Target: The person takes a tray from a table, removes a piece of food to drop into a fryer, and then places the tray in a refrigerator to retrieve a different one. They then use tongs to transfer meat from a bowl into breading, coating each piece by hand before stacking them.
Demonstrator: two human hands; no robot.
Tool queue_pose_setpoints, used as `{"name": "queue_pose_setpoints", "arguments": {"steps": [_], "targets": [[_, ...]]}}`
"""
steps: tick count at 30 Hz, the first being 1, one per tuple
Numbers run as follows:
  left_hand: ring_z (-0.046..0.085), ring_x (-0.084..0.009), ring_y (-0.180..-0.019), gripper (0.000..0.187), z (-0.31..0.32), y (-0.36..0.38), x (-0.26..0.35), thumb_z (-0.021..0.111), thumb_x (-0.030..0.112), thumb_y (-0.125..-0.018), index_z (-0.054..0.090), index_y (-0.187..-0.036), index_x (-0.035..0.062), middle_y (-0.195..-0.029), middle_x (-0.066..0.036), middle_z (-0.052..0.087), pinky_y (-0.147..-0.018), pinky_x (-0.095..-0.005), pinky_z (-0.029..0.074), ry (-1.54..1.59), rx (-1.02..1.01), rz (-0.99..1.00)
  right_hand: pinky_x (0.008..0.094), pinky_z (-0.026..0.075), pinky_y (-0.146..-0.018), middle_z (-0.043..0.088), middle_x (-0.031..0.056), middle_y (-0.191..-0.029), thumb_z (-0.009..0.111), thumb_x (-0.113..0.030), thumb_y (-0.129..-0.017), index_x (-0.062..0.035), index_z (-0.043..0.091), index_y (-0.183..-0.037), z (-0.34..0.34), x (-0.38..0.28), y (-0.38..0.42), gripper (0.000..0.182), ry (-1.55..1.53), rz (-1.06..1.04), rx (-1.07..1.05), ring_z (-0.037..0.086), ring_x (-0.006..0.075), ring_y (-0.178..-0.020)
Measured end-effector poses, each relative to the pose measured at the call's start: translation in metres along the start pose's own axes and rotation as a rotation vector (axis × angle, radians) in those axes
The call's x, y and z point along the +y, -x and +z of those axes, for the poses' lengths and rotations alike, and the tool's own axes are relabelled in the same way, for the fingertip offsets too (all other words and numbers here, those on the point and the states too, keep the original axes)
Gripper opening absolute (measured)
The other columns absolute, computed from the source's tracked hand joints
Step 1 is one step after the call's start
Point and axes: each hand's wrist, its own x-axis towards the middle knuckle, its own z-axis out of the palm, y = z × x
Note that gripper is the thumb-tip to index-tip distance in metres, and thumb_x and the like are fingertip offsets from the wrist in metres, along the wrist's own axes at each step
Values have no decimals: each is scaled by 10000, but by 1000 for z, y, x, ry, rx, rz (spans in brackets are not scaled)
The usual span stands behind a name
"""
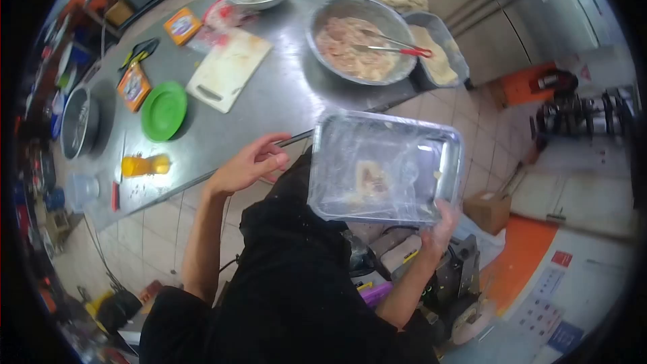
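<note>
A stainless-steel table (276,101) spreads out ahead of the person. Just off its near edge, a rectangular metal tray (322,182) is held up in the air, to the right of the left hand and above the right one. The right hand (439,224) grips the tray at its lower right corner. The left hand (251,167), fingers loosely bent and grasping nothing, is apart from the tray's left side. A pale residue patch (371,182) shows near the tray's middle.
</note>
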Motion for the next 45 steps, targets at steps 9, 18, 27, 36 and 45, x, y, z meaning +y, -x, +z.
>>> {"name": "queue_pose_setpoints", "arguments": {"steps": [9, 18, 27, 36, 45], "targets": [[610, -188, -1087, 538, 166, -287, 71, 731, 190, -920, 507, -1361, -24, -1218, -106, 641, -939, -334, 505, 191, -154, -110, 353, 539, -866, 653, 123, -1085, 630, 30, -798, 41, 545, -1292, -2, -34, -166, 501, -216, -94, 215, 660, 235, -939], [650, -179, -961, 381, 305, -457, 126, 689, 191, -947, 594, -1250, -19, -1094, -100, 686, -855, -334, 521, 1, -192, -60, 355, 509, -869, 688, 122, -1032, 779, -169, -850, 4, 538, -1257, -75, -85, -269, 504, 461, -223, 304, 649, 206, -936], [613, -144, -987, 322, 489, -574, 158, 667, 161, -950, 628, -1209, -27, -1079, -79, 704, -888, -309, 478, -257, -138, 199, 437, 531, -820, 702, 188, -1047, 831, -225, -783, -8, 508, -1258, -193, -135, -492, 614, 715, 22, 174, 699, 326, -918], [617, -126, -914, 327, 499, -698, 224, 668, 214, -948, 650, -1173, -22, -1012, -59, 693, -820, -295, 490, -14, 96, -4, 349, 518, -790, 696, 69, -957, 731, -197, -845, 9, 640, -1189, -170, -205, -731, 411, 407, 143, -334, 646, 178, -878], [650, -158, -901, 515, 446, -976, 328, 524, 464, -1023, 604, -1312, 45, -1064, -67, 666, -737, -315, 552, -239, -37, 118, 343, 516, -747, 664, 83, -942, 643, -104, -759, 64, 626, -1166, -139, -194, -932, 441, 67, 289, -335, 629, 184, -814]]}}
